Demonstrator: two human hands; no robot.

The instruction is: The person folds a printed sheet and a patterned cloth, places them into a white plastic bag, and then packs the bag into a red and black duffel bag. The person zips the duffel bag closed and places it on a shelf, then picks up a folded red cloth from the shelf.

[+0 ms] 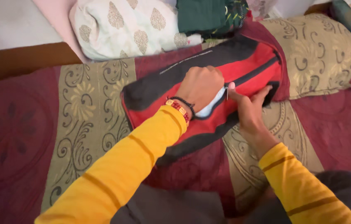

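A red and black zippered bag (250, 66) lies across a patterned maroon and tan bedspread (84, 108). My left hand (200, 87), with beaded bracelets at the wrist, is fisted and pressed down on the bag beside its partly open zip, where a strip of white fabric (210, 105) shows. My right hand (248, 105) pinches the small metal zipper pull at the opening, fingers resting on the bag's lower edge. Both arms wear yellow sleeves.
A cream pillow with gold motifs (130, 27) and folded dark green cloth (208, 16) lie behind the bag. A patterned pillow (320, 54) sits at the right. A brown wooden bed edge (22, 58) runs at the upper left.
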